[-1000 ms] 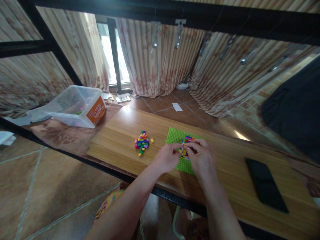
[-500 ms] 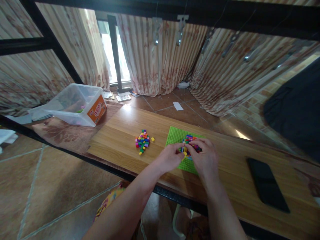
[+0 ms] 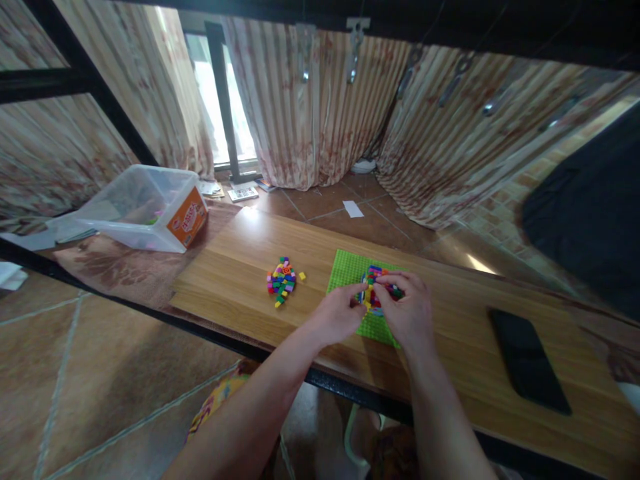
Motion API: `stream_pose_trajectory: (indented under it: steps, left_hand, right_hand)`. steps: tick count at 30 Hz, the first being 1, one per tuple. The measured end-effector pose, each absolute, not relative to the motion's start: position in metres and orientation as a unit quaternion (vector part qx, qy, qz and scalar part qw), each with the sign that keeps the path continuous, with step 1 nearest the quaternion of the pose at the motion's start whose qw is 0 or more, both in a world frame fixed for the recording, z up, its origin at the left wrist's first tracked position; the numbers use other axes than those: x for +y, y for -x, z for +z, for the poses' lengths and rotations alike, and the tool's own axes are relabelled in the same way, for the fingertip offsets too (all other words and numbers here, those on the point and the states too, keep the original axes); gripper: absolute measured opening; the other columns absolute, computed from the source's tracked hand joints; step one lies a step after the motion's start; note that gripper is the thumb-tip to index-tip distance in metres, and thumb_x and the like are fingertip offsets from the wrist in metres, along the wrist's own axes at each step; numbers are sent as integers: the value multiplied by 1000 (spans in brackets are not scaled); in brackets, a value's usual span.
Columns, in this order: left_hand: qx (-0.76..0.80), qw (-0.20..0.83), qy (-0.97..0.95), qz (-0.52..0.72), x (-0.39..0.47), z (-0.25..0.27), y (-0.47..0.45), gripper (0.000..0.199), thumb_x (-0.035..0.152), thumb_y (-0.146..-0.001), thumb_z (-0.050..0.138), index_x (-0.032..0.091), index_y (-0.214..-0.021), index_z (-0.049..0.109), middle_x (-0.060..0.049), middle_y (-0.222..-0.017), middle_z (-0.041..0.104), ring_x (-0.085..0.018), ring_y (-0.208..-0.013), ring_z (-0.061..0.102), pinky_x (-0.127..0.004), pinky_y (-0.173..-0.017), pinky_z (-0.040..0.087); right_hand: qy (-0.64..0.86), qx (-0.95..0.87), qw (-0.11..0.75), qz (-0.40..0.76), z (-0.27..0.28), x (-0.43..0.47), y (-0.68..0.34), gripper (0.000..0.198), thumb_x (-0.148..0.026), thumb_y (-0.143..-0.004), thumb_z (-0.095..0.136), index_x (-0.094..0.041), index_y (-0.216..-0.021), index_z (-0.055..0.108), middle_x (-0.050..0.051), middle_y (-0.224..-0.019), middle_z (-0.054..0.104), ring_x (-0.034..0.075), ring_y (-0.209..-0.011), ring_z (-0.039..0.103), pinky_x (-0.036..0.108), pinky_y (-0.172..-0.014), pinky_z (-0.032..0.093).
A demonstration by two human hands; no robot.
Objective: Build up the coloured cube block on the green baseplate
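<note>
A green studded baseplate [image 3: 345, 265] lies on the wooden board, with a multicoloured build of toy bricks [image 3: 374, 271] standing on it. My left hand [image 3: 340, 315] reaches the build's left side, thumb and index finger bent against its yellow and white bricks. From the right, my right hand [image 3: 411, 310] curls over the build, its thumb and fingers gripping the top and hiding much of it. Any single small brick between the fingertips is too small to make out. Left of the baseplate lies a pile of loose bricks [image 3: 283, 281], with a single yellow brick [image 3: 302, 276] beside it.
A black phone [image 3: 529, 360] lies on the wooden board [image 3: 240, 260] to the right. Past its left end stands a clear plastic bin [image 3: 135, 207] with an orange label. A black frame bar [image 3: 350, 393] runs along the near edge; metal clips [image 3: 355, 53] hang above.
My fingertips have moved slightly apart at the top of the build, showing more of its yellow bricks. The whole view has shifted a little. The loose pile looks the same.
</note>
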State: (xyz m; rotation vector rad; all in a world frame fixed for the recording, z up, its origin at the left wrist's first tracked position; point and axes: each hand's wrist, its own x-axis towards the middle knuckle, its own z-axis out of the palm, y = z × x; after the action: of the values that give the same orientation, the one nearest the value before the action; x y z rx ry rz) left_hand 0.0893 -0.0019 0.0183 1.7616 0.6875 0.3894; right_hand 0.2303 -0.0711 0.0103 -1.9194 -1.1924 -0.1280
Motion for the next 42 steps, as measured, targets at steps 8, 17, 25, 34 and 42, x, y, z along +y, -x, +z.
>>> stream_pose_trajectory:
  steps: [8,17,25,34,42]
  left_hand:
    - [290,567,-746,197,-6,20,-89,50,13,-78,52,17,-124,69,3,-60,56,-13,-55,47,-23,-60,40]
    - [284,554,-761,180,-8,18,-92,57,12,-78,50,14,-133,63,2,-60,56,-14,-55,47,-24,-56,37]
    - [291,560,-754,181,-7,15,-90,57,13,-79,49,13,-135,61,2,-61,57,-12,-54,45,-22,-53,34]
    - [369,629,-641,240,8,7,-91,22,22,-76,62,14,-93,72,0,-65,62,-12,-58,56,-22,-55,41]
    - [343,742,-523,239,3,40,-88,20,25,-64,78,14,-80,74,2,-63,63,-8,-60,53,-22,-61,41]
  right_hand:
    - [768,-458,447,-21,7,-70,-231,14,-32,-80,64,-22,-74,73,11,-100,68,29,-100,61,52,-94,44]
    - [775,-445,447,-38,7,-69,-227,15,-30,-80,63,-22,-72,73,11,-97,68,30,-101,59,50,-92,43]
    - [773,-432,462,-38,8,-65,-225,14,-29,-76,63,-22,-67,72,10,-91,68,29,-96,60,49,-91,44]
    - [704,-438,558,33,14,-76,-239,14,-32,-83,63,-24,-80,73,6,-89,72,24,-89,66,45,-87,49]
    - [645,-493,573,112,31,-94,-246,11,-30,-84,66,-28,-87,77,3,-96,73,22,-95,68,40,-86,54]
